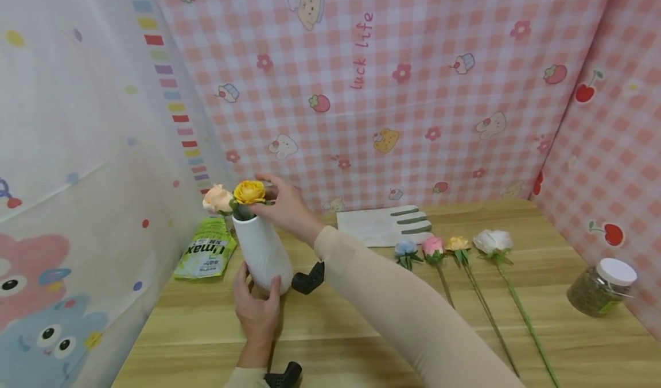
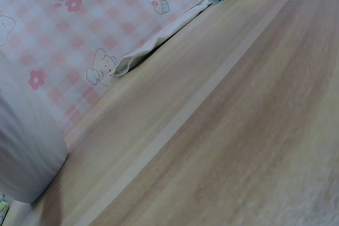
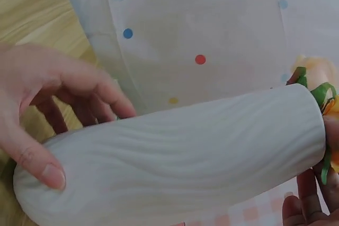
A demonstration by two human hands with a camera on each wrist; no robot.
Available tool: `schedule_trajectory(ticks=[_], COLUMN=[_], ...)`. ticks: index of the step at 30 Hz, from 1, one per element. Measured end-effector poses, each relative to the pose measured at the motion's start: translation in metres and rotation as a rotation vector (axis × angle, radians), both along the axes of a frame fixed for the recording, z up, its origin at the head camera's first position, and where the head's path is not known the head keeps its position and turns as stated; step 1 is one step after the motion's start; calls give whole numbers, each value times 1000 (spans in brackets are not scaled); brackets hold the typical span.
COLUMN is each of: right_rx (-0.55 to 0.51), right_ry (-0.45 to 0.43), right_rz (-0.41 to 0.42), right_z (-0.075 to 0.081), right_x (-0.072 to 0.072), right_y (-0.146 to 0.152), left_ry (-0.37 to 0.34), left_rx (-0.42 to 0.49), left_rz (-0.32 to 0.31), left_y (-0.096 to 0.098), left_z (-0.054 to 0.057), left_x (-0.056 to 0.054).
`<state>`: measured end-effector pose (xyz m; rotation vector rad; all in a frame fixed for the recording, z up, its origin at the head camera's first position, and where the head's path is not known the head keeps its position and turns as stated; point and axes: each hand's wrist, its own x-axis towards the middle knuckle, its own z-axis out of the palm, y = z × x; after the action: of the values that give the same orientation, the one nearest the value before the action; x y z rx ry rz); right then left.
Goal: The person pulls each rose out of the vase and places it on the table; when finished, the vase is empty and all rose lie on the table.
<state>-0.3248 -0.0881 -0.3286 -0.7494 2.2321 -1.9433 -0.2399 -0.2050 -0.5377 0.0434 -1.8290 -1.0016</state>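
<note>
A white vase [image 1: 262,251] with wavy ridges stands on the table. In it are a peach rose [image 1: 219,198] and a yellow rose [image 1: 249,192], their stems hidden inside. My left hand [image 1: 256,307] grips the vase low down, thumb on one side and fingers on the other, as the right wrist view also shows. Up at the rim, my right hand [image 1: 289,207] holds the yellow rose just beneath its bloom, between thumb and fingers. The left wrist view catches only the lower vase [image 2: 26,146], with neither hand in it.
Behind the vase lies a green packet [image 1: 206,250]. A white glove [image 1: 382,225] is at the back. To the right lie blue [image 1: 407,251], pink [image 1: 432,247], yellow [image 1: 458,243] and white [image 1: 493,241] flowers, then a white-lidded jar [image 1: 601,287]. Patterned cloth walls surround the table.
</note>
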Motion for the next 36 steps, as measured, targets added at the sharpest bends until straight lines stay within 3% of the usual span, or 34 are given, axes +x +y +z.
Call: schedule_trajectory(ticks=[8, 17, 26, 31, 36], right_rx=[-157, -184, -47, 23, 162], right_ry=[-60, -101, 32, 138, 269], right_rz=[45, 171, 159, 183, 155], right_z=[7, 11, 2, 6, 5], right_x=[2, 16, 18, 25, 26], right_y=[-1, -2, 2, 4, 5], left_ry=[-7, 17, -11, -44, -61], left_rx=[-6, -4, -8, -3, 5], left_rz=[1, 14, 0, -12, -12], left_y=[-2, -2, -1, -1, -2], left_z=[2, 4, 4, 6, 6], left_x=[-1, -2, 1, 3, 3])
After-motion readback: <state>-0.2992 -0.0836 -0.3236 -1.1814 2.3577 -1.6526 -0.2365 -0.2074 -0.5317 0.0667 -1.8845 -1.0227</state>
